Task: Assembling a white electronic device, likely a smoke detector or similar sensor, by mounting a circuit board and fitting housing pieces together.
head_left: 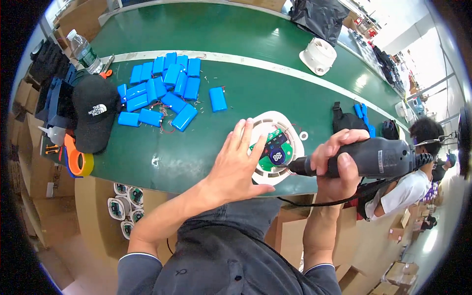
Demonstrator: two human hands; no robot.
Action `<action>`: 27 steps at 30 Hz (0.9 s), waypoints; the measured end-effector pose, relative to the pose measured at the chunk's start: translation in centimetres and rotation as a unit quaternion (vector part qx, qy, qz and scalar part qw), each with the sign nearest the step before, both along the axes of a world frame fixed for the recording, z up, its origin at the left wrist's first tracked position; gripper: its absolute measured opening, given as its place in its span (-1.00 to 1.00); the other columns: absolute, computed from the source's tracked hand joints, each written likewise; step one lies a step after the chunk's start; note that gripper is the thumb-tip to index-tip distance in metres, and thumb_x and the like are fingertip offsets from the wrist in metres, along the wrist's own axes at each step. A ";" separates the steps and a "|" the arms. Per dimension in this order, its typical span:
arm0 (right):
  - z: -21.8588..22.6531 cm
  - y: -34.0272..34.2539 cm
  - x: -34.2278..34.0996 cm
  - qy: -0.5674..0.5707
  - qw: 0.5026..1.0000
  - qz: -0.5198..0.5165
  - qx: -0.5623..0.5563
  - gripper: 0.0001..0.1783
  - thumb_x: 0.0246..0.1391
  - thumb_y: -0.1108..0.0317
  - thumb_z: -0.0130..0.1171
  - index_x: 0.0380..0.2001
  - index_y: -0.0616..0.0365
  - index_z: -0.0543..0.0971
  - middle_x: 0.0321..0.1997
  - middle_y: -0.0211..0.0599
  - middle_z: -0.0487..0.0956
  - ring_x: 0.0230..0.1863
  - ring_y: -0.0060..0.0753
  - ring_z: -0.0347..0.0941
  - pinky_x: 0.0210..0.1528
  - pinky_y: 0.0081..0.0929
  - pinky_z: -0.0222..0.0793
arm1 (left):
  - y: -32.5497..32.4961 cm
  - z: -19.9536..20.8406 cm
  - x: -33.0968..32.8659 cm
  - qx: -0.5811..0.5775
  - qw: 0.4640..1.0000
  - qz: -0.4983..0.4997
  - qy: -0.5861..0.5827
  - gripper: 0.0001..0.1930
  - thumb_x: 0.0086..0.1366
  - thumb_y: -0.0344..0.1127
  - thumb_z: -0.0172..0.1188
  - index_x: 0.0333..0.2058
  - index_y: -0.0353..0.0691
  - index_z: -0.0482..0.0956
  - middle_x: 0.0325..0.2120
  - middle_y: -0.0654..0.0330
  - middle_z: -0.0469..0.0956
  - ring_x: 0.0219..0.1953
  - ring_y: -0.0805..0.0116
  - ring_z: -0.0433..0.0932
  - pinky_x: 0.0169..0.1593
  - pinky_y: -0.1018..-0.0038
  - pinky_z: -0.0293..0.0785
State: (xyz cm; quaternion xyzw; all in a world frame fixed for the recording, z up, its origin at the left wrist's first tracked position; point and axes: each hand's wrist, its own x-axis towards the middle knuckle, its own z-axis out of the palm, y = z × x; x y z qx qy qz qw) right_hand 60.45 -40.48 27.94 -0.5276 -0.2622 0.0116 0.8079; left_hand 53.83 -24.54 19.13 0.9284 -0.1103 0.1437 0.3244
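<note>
I see the left hand (232, 167) on a white casing (298, 142) by the counter's (167, 160) near edge, right hand (339, 184) gripping a screwdriver (381, 157).

An electronics assembly workshop is indicated by a green bench (132, 169), blue battery packs (172, 75), corded electric screwdriver (372, 158) and boxed circuit-fitted units (117, 209).

Behind the bare hands (235, 166), the person wears a dark grey cloth shirt (206, 268), its short sleeves (137, 276) ending in thin white trim (135, 253).
</note>
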 end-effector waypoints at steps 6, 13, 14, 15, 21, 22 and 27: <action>0.0 0.0 0.0 0.001 1.000 -0.006 -0.002 -0.63 -0.14 0.35 0.16 -0.27 0.17 0.26 -0.51 -0.21 0.35 -0.72 -0.48 0.21 -0.68 -0.53 0.24 | -0.1 0.1 0.1 0.011 1.000 0.003 0.005 -0.02 -0.21 0.11 0.37 0.09 -0.42 0.17 0.12 -0.46 -0.03 0.20 -0.33 -0.05 0.20 0.05 0.01; 0.1 0.1 0.2 -0.048 0.996 0.047 -0.062 -0.69 -0.11 0.32 0.07 -0.34 0.19 0.24 -0.56 -0.23 0.30 -0.81 -0.53 0.15 -0.75 -0.52 0.19 | -0.1 0.0 0.1 0.016 1.000 0.013 0.002 -0.02 -0.23 0.14 0.37 0.08 -0.39 0.19 0.12 -0.44 -0.03 0.21 -0.32 -0.04 0.21 0.08 0.03; 0.0 0.0 0.4 -0.047 0.996 0.045 -0.063 -0.69 -0.11 0.32 0.07 -0.34 0.19 0.24 -0.56 -0.23 0.30 -0.81 -0.53 0.15 -0.75 -0.52 0.19 | -0.1 0.0 0.1 0.015 1.000 0.012 0.002 -0.02 -0.23 0.14 0.37 0.08 -0.39 0.19 0.12 -0.44 -0.03 0.21 -0.32 -0.04 0.21 0.08 0.03; -0.1 -0.1 0.6 -0.054 0.995 0.068 -0.055 -0.71 -0.11 0.33 0.08 -0.36 0.19 0.24 -0.58 -0.23 0.30 -0.81 -0.53 0.15 -0.76 -0.52 0.18 | -0.1 0.0 0.1 0.014 1.000 0.013 0.004 -0.02 -0.24 0.13 0.38 0.08 -0.38 0.19 0.12 -0.44 -0.03 0.21 -0.32 -0.04 0.21 0.08 0.03; -0.3 -0.4 1.6 -0.061 0.986 0.150 -0.047 -0.73 -0.12 0.38 0.10 -0.40 0.17 0.23 -0.64 -0.26 0.31 -0.83 -0.54 0.14 -0.76 -0.54 0.18 | -0.1 0.0 0.2 0.007 1.000 0.011 0.010 -0.01 -0.25 0.12 0.39 0.09 -0.36 0.18 0.13 -0.43 -0.04 0.21 -0.31 -0.03 0.21 0.08 0.01; -0.3 -0.3 1.7 -0.068 0.982 0.168 -0.047 -0.73 -0.12 0.39 0.11 -0.41 0.16 0.23 -0.66 -0.26 0.31 -0.83 -0.54 0.14 -0.76 -0.54 0.18 | -0.2 0.0 0.3 0.007 1.000 0.013 0.012 -0.01 -0.25 0.12 0.39 0.09 -0.36 0.18 0.13 -0.43 -0.04 0.21 -0.32 -0.04 0.22 0.08 0.01; -0.1 0.0 1.5 -0.060 0.985 0.157 -0.047 -0.74 -0.11 0.39 0.12 -0.43 0.17 0.24 -0.66 -0.25 0.31 -0.81 -0.53 0.15 -0.77 -0.54 0.18 | -0.3 0.1 0.3 0.007 1.000 0.012 0.015 -0.01 -0.24 0.12 0.38 0.09 -0.37 0.17 0.13 -0.43 -0.04 0.21 -0.33 -0.05 0.22 0.08 0.00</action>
